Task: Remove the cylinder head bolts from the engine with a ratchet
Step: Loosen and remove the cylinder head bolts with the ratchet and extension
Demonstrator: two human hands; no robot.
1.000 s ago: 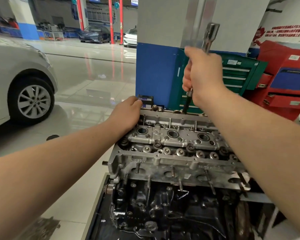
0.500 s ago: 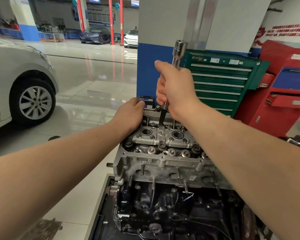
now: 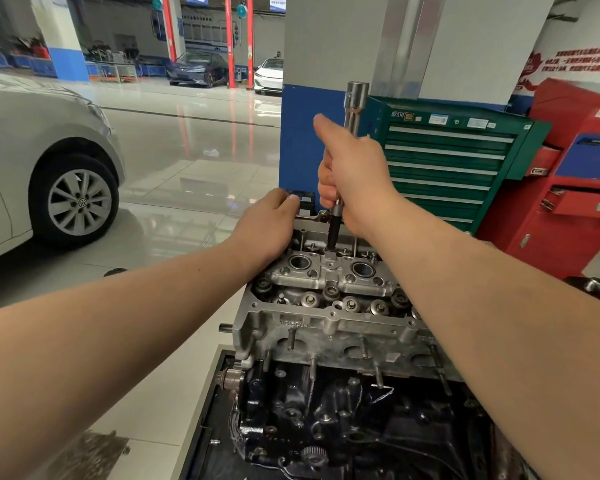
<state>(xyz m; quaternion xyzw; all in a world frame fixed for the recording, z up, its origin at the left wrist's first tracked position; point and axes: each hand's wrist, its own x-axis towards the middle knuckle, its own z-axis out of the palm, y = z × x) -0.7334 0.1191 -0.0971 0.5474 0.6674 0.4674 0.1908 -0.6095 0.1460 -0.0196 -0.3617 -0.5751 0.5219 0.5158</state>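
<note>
Right hand [image 3: 355, 178] grips the upright tool [image 3: 347, 161], tip on the head's [image 3: 326, 327] far edge; left hand [image 3: 267, 223] rests flat beside it.

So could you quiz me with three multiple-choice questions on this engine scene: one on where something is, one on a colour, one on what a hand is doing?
1. Where does the left hand rest?
A. far left edge of the cylinder head
B. on the car wheel
C. on the floor

2. What colour is the drawer cabinet behind the tool?
A. yellow
B. green
C. white

3. The right hand is:
A. flat, open
B. hanging idle
C. closed in a grip round the tool's shaft

Answers: A, its fingers lie on the head's far corner; B, the drawer fronts are green; C, fingers wrap the upright shaft.
</note>
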